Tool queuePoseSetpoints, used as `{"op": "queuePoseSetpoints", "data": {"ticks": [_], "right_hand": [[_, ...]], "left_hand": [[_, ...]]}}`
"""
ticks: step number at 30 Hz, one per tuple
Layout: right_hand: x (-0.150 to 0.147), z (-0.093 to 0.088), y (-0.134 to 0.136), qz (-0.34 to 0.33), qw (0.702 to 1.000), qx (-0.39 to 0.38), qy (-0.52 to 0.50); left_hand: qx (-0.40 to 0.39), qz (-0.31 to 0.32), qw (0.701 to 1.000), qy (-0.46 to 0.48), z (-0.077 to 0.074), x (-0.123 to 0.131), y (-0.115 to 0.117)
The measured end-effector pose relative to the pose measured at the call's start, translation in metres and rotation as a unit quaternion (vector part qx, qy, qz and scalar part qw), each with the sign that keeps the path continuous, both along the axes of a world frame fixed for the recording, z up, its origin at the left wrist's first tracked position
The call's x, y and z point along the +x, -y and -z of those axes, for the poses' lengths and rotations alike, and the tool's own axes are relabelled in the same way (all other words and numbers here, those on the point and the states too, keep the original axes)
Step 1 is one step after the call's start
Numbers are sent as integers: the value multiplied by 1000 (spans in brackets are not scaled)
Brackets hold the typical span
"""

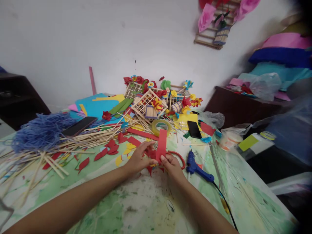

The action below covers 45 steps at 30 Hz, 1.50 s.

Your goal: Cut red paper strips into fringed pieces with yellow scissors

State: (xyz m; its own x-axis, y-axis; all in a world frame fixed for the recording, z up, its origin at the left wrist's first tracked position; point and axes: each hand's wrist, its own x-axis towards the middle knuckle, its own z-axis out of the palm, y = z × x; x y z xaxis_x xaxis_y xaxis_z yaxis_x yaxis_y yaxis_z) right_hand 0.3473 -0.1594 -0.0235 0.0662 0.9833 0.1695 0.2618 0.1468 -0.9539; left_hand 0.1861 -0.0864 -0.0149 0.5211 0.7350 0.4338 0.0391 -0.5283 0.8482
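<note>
here, right hand pinches red strip edge, open tabletop nearer.

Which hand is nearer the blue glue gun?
Right. The right hand is to the left of the blue glue gun; the left hand is farther left, across the red paper strip.
</note>
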Motion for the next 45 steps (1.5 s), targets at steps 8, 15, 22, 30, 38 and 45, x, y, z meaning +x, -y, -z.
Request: {"op": "queuePoseSetpoints", "data": {"ticks": [8, 15, 22, 30, 38, 45], "right_hand": [[-10, -3, 5, -22, 1000, -17, 12], [14, -32, 14, 48, 974, -7, 223], [37, -34, 30, 96, 884, -67, 453], [27, -30, 9, 78, 849, -110, 510], [43, -49, -3, 119, 896, -106, 415], [3, -47, 28, -149, 949, -120, -252]], "left_hand": [[209, 64, 975, -39, -9, -9, -13], [-129, 15, 978, 166, -33, -7, -13], [-447, 132, 805, 366, -35, -13, -32], [-528, 128, 747, 383, -22, -14, -32], [-527, 117, 755, 371, -23, -18, -38], [-418, 110, 854, 290, -32, -15, -33]]}}
